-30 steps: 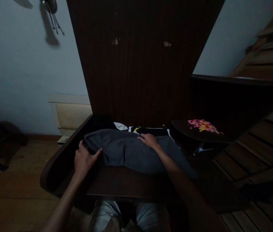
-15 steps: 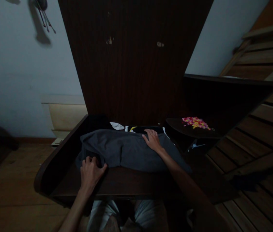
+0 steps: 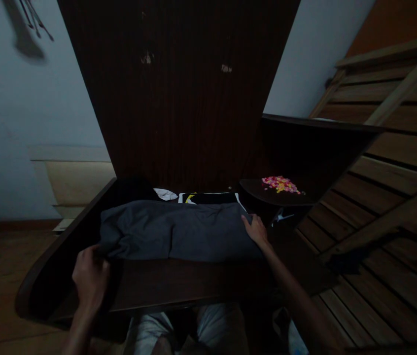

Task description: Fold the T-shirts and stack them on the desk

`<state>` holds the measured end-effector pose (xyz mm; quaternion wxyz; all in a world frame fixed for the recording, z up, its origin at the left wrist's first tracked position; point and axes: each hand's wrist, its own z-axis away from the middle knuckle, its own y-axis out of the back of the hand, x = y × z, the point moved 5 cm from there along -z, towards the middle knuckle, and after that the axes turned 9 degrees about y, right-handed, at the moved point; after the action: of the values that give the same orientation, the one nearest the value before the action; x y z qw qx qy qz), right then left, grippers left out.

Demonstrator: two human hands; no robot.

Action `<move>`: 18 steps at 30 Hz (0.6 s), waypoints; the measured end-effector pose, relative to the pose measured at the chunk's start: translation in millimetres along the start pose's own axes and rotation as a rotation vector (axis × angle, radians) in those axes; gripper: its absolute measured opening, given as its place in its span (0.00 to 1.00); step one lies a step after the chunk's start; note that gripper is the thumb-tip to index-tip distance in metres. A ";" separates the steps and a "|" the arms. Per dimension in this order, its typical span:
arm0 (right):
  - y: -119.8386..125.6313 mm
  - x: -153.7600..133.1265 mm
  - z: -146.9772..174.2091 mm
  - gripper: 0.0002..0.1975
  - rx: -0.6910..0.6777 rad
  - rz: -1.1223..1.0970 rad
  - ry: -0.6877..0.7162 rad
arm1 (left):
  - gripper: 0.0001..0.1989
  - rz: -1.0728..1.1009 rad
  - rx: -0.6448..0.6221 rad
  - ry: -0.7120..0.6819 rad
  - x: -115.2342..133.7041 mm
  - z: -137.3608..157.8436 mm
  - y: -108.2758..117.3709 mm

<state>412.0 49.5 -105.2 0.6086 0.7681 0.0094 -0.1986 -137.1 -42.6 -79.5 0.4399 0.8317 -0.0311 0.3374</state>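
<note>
A long, dark grey folded garment [image 3: 201, 231] lies across the dark wooden desk [image 3: 193, 283], wrinkled toward its left end. At its lower left corner is my left hand [image 3: 90, 276], slightly blurred, with its fingers curled closed on the cloth's edge. My right hand [image 3: 256, 230] is at the upper right end of the garment, thumb on top and fingers bent over the side edge. Just behind the garment, a black item with white edging and a yellow mark [image 3: 212, 198] shows partly. A white cloth-like piece [image 3: 166, 194] lies to its left.
A rounded side shelf [image 3: 247, 187] at the right bears a pile of small pink, red and yellow pieces [image 3: 280, 184]. Wooden slats [image 3: 397, 217] stand farther right. The desk has a raised left side [image 3: 33, 291] and a tall dark back panel [image 3: 186, 108].
My left hand has moved left to the garment's corner. My right hand has slid from the garment's top to its right end. The cloth lies flatter, and the view has shifted right.
</note>
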 end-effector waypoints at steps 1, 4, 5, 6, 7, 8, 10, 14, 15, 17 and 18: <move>1.4 3.1 -1.5 0.30 -0.018 -0.009 -0.031 | 0.19 -0.024 0.007 -0.003 1.6 0.4 1.9; 5.3 14.3 -3.7 0.33 -0.121 -0.033 -0.100 | 0.28 -0.110 -0.049 0.046 3.6 1.3 -1.3; 6.5 17.8 -3.2 0.33 -0.151 -0.040 -0.109 | 0.31 -0.148 -0.081 0.068 2.7 0.8 -4.4; 7.7 20.9 -2.2 0.33 -0.171 -0.043 -0.114 | 0.35 -0.184 -0.113 0.091 0.8 -0.2 -7.7; 9.3 23.5 -0.8 0.33 -0.172 -0.041 -0.116 | 0.37 -0.211 -0.141 0.114 -1.8 -1.9 -11.1; 11.4 25.3 0.6 0.33 -0.152 -0.031 -0.116 | 0.39 -0.219 -0.168 0.137 -5.0 -4.2 -14.3; 15.4 26.5 2.8 0.34 -0.098 0.003 -0.109 | 0.38 -0.178 -0.231 0.199 -12.7 -10.3 -20.7; 17.1 20.5 1.0 0.29 -0.145 0.012 -0.028 | 0.27 -0.027 -0.324 0.300 -23.7 -24.0 -27.4; 17.7 18.8 -0.6 0.26 -0.164 -0.005 0.001 | 0.25 0.003 -0.313 0.303 -24.1 -27.1 -25.9; 21.8 17.6 -3.9 0.20 -0.140 -0.038 0.039 | 0.22 0.048 -0.246 0.284 -22.5 -31.5 -19.0; 24.2 18.2 -5.3 0.18 -0.109 -0.051 0.048 | 0.21 0.061 -0.197 0.274 -21.1 -32.4 -14.2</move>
<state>436.5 44.1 -87.5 0.6440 0.7378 0.0543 -0.1946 -165.7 -14.8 -89.5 0.5089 0.7296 -0.0289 0.4559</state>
